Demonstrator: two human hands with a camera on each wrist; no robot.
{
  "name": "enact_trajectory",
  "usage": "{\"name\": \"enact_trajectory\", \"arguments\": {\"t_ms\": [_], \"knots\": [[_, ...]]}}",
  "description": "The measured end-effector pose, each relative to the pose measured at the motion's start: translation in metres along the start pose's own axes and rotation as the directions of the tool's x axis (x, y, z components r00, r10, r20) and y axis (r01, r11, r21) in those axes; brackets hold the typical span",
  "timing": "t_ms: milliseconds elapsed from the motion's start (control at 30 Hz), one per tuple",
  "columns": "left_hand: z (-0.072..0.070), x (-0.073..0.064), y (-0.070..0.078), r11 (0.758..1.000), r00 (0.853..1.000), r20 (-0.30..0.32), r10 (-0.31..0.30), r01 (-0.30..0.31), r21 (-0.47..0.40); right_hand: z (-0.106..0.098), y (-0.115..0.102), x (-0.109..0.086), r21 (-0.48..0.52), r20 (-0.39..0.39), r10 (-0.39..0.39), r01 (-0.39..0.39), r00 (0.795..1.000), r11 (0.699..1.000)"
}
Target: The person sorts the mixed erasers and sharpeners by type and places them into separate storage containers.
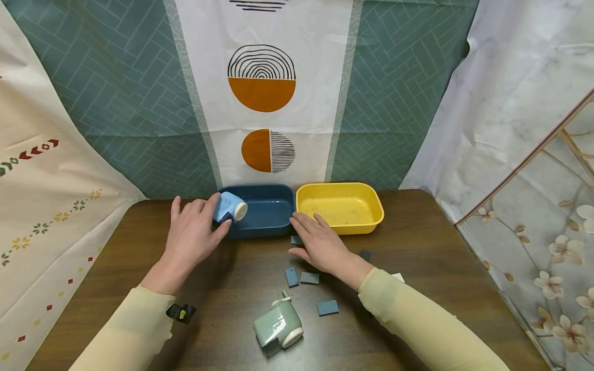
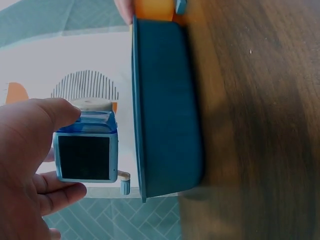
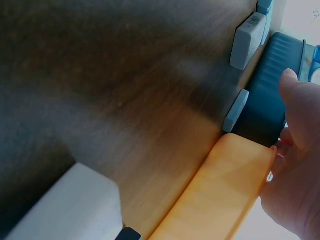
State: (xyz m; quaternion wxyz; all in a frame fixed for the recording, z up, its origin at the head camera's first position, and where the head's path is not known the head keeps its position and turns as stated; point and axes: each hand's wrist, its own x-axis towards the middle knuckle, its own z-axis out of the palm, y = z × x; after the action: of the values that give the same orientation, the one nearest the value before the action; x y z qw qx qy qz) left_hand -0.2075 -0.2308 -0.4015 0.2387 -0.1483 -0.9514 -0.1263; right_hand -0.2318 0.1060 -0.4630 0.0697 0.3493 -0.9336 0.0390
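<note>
My left hand [image 1: 192,232] holds a light blue crank pencil sharpener [image 1: 229,207] by its body, tilted over the left end of a blue bin [image 1: 257,232]. In the left wrist view the sharpener [image 2: 85,156] shows its dark window and small crank, with the thumb against its upper part. My right hand [image 1: 320,245] has its fingers extended at the near rims where the blue bin meets a yellow bin [image 1: 343,229]; whether they press there I cannot tell. A green crank pencil sharpener [image 1: 278,324] lies on the table nearer to me.
Small flat blocks lie about the table: a blue block [image 1: 292,277], a grey block [image 1: 310,278], another blue block [image 1: 328,308] and a dark block [image 1: 365,255]. A white piece [image 1: 398,277] sits partly behind the right forearm. Patterned cloths hang behind and at both sides.
</note>
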Motion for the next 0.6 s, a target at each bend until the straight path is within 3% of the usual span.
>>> {"name": "enact_trajectory", "arguments": {"t_ms": [600], "knots": [[0.024, 0.015, -0.01, 0.998, 0.995, 0.084, -0.059, 0.058, 0.012, 0.001, 0.0, 0.0, 0.012, -0.015, -0.009, 0.009, 1.0, 1.0]]}}
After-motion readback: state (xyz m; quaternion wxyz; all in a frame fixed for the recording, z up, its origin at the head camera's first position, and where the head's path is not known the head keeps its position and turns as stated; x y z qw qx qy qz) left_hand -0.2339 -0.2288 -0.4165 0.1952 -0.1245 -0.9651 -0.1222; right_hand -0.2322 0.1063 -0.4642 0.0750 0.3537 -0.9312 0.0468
